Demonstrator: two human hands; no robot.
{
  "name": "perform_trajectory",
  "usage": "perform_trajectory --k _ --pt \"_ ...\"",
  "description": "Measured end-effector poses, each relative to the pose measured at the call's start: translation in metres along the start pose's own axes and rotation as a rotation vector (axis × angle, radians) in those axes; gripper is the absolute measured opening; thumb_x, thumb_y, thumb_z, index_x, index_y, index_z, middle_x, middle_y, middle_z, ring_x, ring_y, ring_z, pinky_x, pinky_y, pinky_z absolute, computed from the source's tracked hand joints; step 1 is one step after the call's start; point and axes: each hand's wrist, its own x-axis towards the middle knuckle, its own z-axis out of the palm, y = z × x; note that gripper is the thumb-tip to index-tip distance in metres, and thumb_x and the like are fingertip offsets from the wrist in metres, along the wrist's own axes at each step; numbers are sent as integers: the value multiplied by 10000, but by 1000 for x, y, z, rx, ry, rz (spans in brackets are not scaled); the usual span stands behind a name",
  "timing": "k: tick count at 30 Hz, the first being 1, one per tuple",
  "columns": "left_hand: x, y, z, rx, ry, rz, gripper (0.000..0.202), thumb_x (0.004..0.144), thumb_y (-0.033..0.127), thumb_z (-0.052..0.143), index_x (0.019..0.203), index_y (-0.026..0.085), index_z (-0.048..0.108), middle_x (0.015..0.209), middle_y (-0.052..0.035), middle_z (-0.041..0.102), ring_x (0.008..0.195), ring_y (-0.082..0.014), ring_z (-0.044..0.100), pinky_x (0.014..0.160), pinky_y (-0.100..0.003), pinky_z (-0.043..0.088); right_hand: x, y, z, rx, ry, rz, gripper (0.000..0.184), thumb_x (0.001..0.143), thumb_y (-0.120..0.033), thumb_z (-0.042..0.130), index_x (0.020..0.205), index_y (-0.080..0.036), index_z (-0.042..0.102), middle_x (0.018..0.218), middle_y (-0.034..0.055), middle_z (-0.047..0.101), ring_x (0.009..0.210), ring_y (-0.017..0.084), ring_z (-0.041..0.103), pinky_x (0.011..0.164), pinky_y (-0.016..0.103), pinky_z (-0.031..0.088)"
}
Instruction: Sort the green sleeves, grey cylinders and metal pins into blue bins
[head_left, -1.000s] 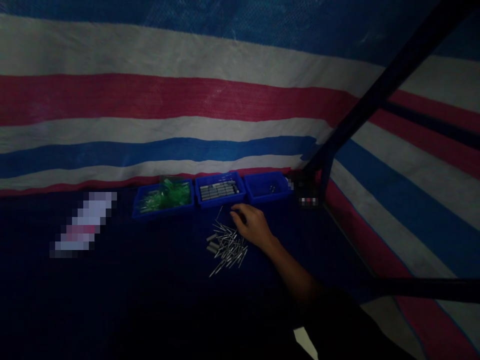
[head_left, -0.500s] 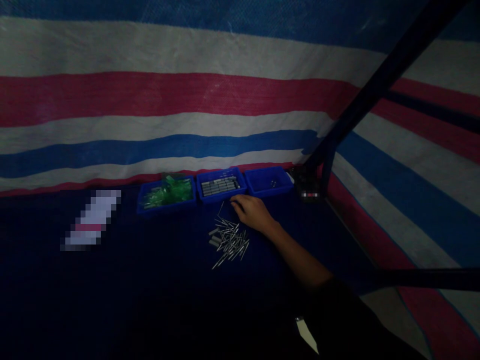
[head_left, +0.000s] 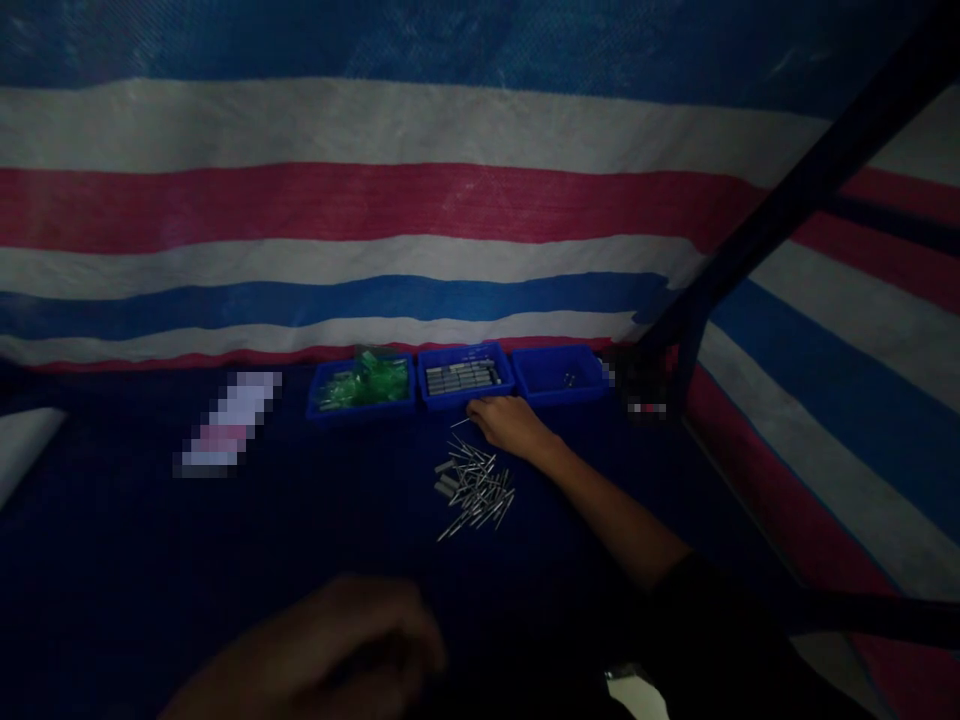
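Observation:
My right hand (head_left: pixel 510 422) lies palm down on the dark blue table, fingers curled, just in front of the middle blue bin (head_left: pixel 465 396) of grey metal pieces. What its fingers hold, if anything, is hidden. A loose pile of thin metal pins (head_left: pixel 474 490) lies just left of and below that wrist. My left hand (head_left: pixel 337 650) shows at the bottom edge, dark and smeared, over the near table.
A blue bin with green plastic pieces (head_left: pixel 361 385) stands left of the middle bin; a nearly bare blue bin (head_left: pixel 559 372) stands to the right. A dark metal frame post (head_left: pixel 690 330) rises at the table's right corner. A striped tarp (head_left: pixel 375 200) forms the back wall.
My left hand has come into view at the bottom. My right hand has slid from the pin pile toward the middle bin. The view has shifted left.

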Motion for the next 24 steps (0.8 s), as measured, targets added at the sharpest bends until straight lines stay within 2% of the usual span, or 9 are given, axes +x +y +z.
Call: perform_trajectory --k 2,3,4,6,8,12,18,21,24 --pt "23 -8 1 23 -47 -53 171 871 300 466 971 309 604 911 21 646 753 -128 604 656 -243 503 -5 -6 -3 9 11 13 139 848 -172 458 858 -202 594 814 60 675 702 178 624 568 262 386" --pt "38 -13 4 67 -34 -135 151 856 290 487 950 279 605 897 12 644 752 -138 603 662 -253 500 -9 -9 -5 19 22 19 135 852 -174 452 873 -201 583 824 57 673 712 175 622 575 262 386" --pt "53 -19 9 124 40 -183 159 832 281 521 966 241 596 929 -14 635 786 -159 598 686 -278 495 -13 -14 -6 37 38 24 131 858 -180 444 890 -202 570 830 51 670 720 171 620 583 261 385" --pt "78 -29 22 181 142 -167 230 802 253 557 1023 190 559 1014 -55 605 844 -183 583 757 -315 477 -22 -24 -9 89 76 31 125 871 -194 426 915 -203 543 825 35 662 725 160 615 592 258 382" --pt "94 -34 36 172 168 -92 161 822 214 520 973 172 557 962 -55 608 845 -180 581 780 -317 462 -32 -32 -11 151 111 43 120 883 -206 408 919 -200 523 800 25 653 713 154 611 592 255 380" --pt "102 -27 50 108 197 -33 112 857 200 463 857 184 574 837 -24 637 791 -161 600 750 -281 456 -47 -38 -14 250 168 89 131 900 -231 381 905 -191 506 782 28 639 713 148 602 615 253 396" --pt "112 -16 45 69 161 -42 128 831 236 515 816 205 639 802 10 677 737 -146 613 706 -249 458 -54 -35 -20 353 275 105 115 885 -228 404 873 -198 514 778 25 626 706 141 591 654 251 418" --pt "119 -26 42 65 136 -58 167 834 255 510 918 210 646 825 4 688 728 -146 624 699 -249 473 -49 -23 -23 282 356 168 138 878 -241 403 868 -194 533 738 30 625 653 146 584 613 251 403" --pt "123 -44 37 204 35 -81 270 831 177 481 1071 197 602 910 -38 678 805 -172 626 763 -292 475 -40 3 -28 157 536 382 195 874 -307 408 849 -175 549 616 18 586 536 144 538 538 247 359"
